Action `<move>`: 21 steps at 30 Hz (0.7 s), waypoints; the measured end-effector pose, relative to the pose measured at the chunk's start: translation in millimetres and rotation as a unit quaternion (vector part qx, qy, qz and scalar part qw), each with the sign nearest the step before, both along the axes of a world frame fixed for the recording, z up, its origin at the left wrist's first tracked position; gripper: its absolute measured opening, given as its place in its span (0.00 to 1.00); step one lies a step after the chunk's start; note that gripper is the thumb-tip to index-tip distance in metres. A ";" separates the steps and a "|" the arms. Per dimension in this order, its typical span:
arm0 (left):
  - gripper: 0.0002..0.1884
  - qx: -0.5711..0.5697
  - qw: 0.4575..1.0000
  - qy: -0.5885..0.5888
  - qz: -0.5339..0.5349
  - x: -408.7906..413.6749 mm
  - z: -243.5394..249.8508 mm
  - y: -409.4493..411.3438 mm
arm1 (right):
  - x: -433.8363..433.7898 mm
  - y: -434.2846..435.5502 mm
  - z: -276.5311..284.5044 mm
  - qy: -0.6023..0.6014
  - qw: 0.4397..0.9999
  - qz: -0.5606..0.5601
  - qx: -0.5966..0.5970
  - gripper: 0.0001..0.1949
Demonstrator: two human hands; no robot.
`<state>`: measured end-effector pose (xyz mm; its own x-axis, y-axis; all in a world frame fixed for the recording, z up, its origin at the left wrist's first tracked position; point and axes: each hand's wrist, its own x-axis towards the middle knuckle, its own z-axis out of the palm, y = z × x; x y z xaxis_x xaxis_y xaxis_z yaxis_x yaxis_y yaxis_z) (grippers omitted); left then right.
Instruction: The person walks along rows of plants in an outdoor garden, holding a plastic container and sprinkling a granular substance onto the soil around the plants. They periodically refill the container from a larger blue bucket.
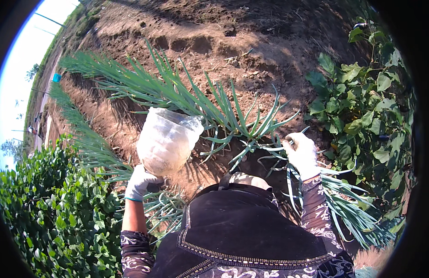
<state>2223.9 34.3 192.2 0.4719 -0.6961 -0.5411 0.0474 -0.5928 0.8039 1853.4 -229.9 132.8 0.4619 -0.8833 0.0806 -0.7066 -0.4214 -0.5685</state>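
In a white work glove with a teal cuff, my left hand grips the lower end of a translucent plastic container. Its open, uneven rim faces up and away from me. What it holds cannot be made out through the cloudy wall. My right hand, also gloved in white, hovers at the right end of a row of green onion plants. Its fingers are curled toward the thumb, and a dark patch shows between them. Whether something small is pinched there is unclear. Long leaves pass beside and below this hand.
Bare brown soil rises beyond the onion row. Leafy vines crowd the right side, and a dense green bush fills the lower left. A second onion row runs at left. Far off stands a blue object.
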 end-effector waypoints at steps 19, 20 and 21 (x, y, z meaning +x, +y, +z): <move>0.35 -0.128 0.985 0.072 0.091 51.1 -17.9 10.5 | 23.0 -1.9 -6.3 0.040 0.999 -0.015 0.011 0.11; 0.33 -0.118 0.988 0.064 0.070 55.0 -15.5 8.5 | 23.8 -1.2 -3.9 0.041 0.999 -0.020 0.017 0.11; 0.32 -0.103 0.992 0.048 0.053 61.8 -15.7 8.9 | 26.5 -0.7 0.2 0.038 0.999 -0.024 0.021 0.10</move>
